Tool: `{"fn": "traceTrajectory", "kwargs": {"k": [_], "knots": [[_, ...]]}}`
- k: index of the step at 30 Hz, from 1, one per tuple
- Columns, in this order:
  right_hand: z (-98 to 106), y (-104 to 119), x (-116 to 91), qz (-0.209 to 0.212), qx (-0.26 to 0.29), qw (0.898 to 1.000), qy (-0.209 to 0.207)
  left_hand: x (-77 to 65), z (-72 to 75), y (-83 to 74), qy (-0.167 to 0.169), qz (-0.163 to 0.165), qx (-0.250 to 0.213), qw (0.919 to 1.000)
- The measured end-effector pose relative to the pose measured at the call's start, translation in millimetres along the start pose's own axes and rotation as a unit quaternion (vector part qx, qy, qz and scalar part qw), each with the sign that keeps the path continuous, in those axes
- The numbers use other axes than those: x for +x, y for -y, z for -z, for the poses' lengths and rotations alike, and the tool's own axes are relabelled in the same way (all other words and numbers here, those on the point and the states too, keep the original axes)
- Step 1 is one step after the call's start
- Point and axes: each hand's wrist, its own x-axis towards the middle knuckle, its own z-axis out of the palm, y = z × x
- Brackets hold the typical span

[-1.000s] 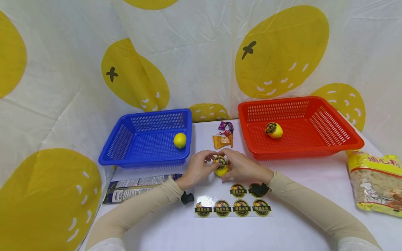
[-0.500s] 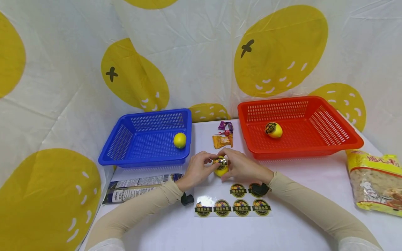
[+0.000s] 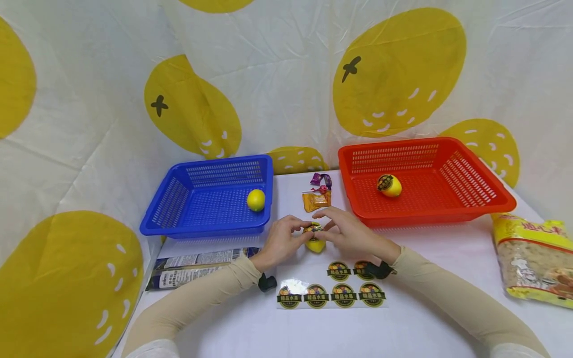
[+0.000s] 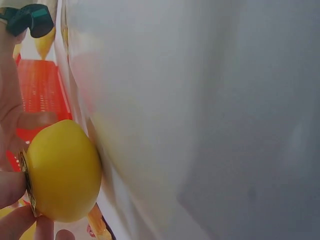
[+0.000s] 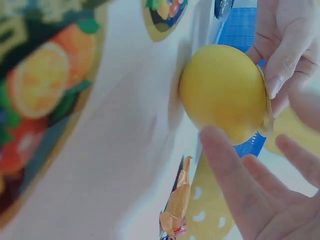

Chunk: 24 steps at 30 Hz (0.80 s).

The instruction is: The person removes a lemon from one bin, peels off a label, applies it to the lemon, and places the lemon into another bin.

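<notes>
A yellow lemon [image 3: 316,245] sits on the white table between both hands, with a round black-and-gold sticker [image 3: 311,230] on its upper side. My left hand [image 3: 282,242] holds the lemon at the sticker. In the left wrist view, the thumb [image 4: 11,188] lies on the sticker's face and fingertips are at its edge. The right wrist view has the sticker [image 5: 267,107] edge-on, standing slightly off the peel at one end. My right hand [image 3: 351,234] is at the lemon's right with fingers spread, one fingertip at or very near the peel. Just below lies a sheet of stickers [image 3: 309,274].
A blue basket [image 3: 203,231] with one plain lemon [image 3: 256,200] stands at the left. A red basket [image 3: 421,219] at the right holds a stickered lemon [image 3: 393,187]. Wrapped candies [image 3: 317,201], long packets [image 3: 192,268] and a pasta bag [image 3: 532,261] lie around.
The right hand has loosened its hold on the lemon and shifted slightly right, its fingers now more spread. The left hand has stayed nearly in place.
</notes>
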Motion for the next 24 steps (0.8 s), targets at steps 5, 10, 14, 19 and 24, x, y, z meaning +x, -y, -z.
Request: {"fn": "traceTrajectory", "kwargs": {"k": [5, 10, 14, 19, 24], "knots": [[-4.1, -1.7, -1.2, 0.037, -0.024, 0.999, -0.020, -1.0, 0.4, -0.6, -0.005, 0.003, -0.001, 1.0000], [-10.3, -5.0, -2.0, 0.047, -0.049, 0.997, -0.041, -1.6, -0.9, 0.4, -0.014, 0.003, -0.015, 0.9998], [-10.9, -5.6, -2.4, 0.043, -0.047, 0.997, -0.050, -2.2, -2.6, 2.8, -0.026, 0.002, -0.040, 0.9989], [-11.4, -7.2, -0.8, 0.045, -0.042, 0.997, -0.053, -3.9, -3.0, 3.6, -0.038, 0.005, -0.045, 0.9983], [-12.0, -7.5, 0.7, 0.037, -0.047, 0.996, -0.062, -4.1, -2.6, 3.5, -0.036, 0.006, -0.049, 0.9982]]}}
